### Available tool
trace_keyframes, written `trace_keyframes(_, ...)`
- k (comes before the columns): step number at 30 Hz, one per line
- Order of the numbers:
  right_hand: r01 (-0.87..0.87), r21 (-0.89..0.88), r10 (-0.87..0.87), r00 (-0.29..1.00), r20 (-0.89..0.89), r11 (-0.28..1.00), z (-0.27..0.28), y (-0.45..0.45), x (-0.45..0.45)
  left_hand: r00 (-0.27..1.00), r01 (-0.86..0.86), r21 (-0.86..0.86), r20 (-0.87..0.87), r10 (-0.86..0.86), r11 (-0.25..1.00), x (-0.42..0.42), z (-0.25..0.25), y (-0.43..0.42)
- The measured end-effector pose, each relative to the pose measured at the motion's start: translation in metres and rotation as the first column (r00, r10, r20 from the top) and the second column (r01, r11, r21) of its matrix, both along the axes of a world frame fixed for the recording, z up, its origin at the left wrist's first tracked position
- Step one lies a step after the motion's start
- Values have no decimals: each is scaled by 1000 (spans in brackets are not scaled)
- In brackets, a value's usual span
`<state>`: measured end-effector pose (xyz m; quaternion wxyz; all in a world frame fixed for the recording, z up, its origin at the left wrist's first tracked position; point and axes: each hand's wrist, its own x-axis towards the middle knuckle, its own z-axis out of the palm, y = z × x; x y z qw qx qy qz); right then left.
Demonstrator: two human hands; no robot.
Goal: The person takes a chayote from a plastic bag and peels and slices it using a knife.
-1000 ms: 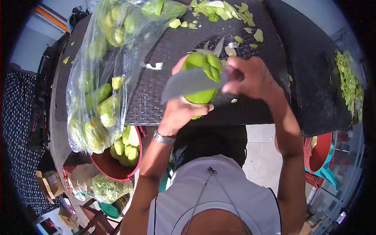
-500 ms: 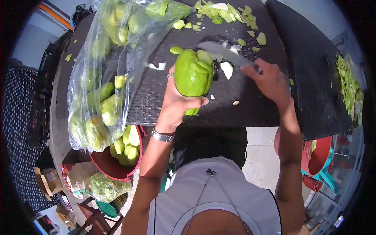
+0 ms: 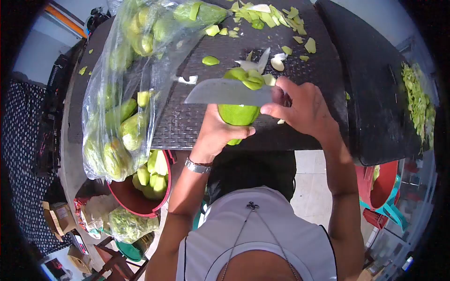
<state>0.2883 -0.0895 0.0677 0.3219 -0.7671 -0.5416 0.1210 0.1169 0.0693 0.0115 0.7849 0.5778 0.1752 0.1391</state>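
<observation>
My left hand (image 3: 216,132) is wrapped round the lower part of a large glossy green fruit (image 3: 237,115) that looks like an unripe papaya. It holds the fruit upright over the near part of the dark woven table. Partly cut flaps show at the fruit's top. My right hand (image 3: 303,107) grips a knife (image 3: 229,92) by its handle. Its broad blade lies across the front of the fruit, tip to the left, hiding the middle; whether it touches the skin I cannot tell. White slices (image 3: 264,61) and a green piece (image 3: 210,60) lie just beyond.
A clear plastic bag (image 3: 161,84) of green fruits fills the table's left side. Green peelings (image 3: 269,18) lie at the back. On the right are a black board (image 3: 370,93) and more shreds (image 3: 418,100). Red buckets stand below, the left one (image 3: 136,199) holding pale green pieces.
The knife has swung left and nearer, from beyond the fruit to across its front. My right hand came left with it. The fruit has shifted slightly right and down in my left hand.
</observation>
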Motion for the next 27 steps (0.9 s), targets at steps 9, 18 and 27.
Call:
trace_keyframes(9, -92, -24, 92, 996, -23, 995, 12, 1, 5, 988, -66, 332, 153, 15, 941, 4, -12, -1)
trace_keyframes(18, 69, -119, -41, 975, 220, 991, -39, -13, 77, 981, -39, 255, 192, -11, 966, 0, 1, 5)
trace_keyframes(27, -129, -11, 123, 963, -238, 992, 12, 1, 21, 1000, 8, 278, -1, -8, 960, -10, -2, 11)
